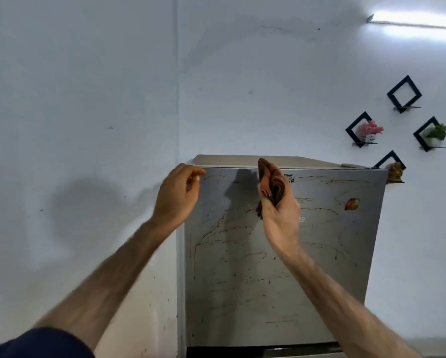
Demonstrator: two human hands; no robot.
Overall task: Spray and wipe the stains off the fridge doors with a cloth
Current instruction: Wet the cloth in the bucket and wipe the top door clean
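Head view, right hand gripping cloth, fridge door logo unreadable

A grey fridge door stands against a white wall, streaked all over with brown stains. The right hand grips a bunched brown cloth in front of the door's upper part. The left hand hangs by the door's top left corner, fingers loosely curled and holding nothing. A small magnet sits near the door's upper right. Black diamond shelves hang on the wall to the right, two holding small plants.
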